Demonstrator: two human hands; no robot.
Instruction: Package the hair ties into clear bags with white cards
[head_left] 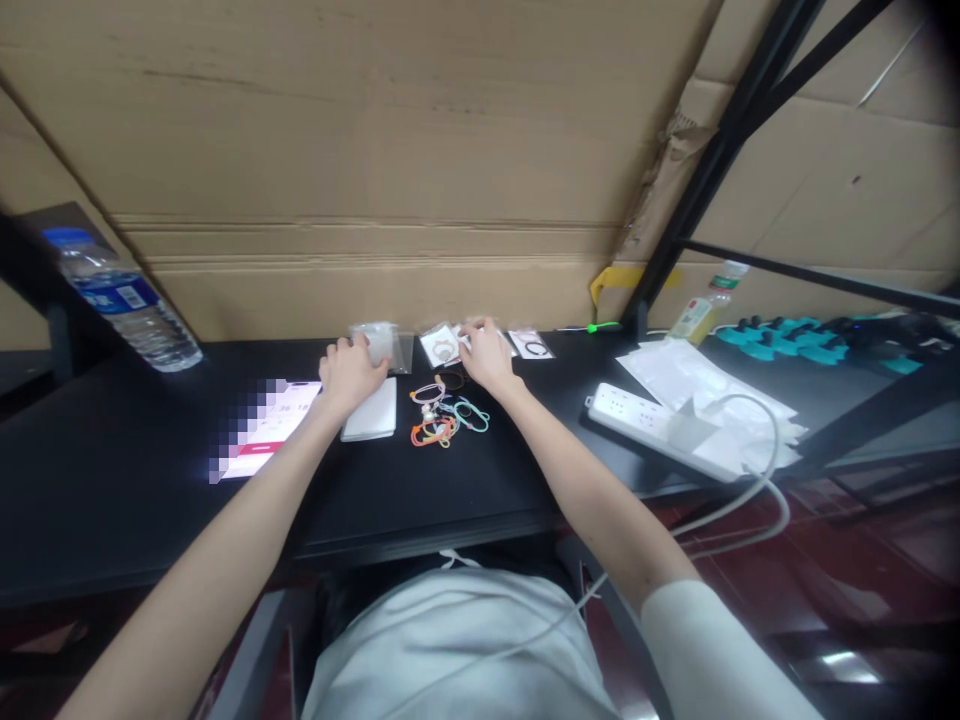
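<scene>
My left hand (pixel 352 370) rests with its fingers apart at the near left edge of a stack of clear plastic bags (pixel 382 345). Just below it lies a stack of white cards (pixel 371 412). My right hand (pixel 486 355) reaches down onto a small packet at the back of the table, its fingers partly covering it; whether it grips the packet I cannot make out. On either side are a bagged card with a pale bracelet (pixel 441 346) and a bagged card with a dark bracelet (pixel 531 345). Between my arms sits a loose pile of coloured cord bracelets (pixel 442 415).
A lit phone (pixel 270 430) lies left, and a water bottle (pixel 124 300) leans farther left. A white power strip (pixel 660 430) with its cable, white papers (pixel 705 375), a yellowish drink bottle (pixel 709 305) and teal items (pixel 787 340) are at right. Cardboard (pixel 375 150) walls the back.
</scene>
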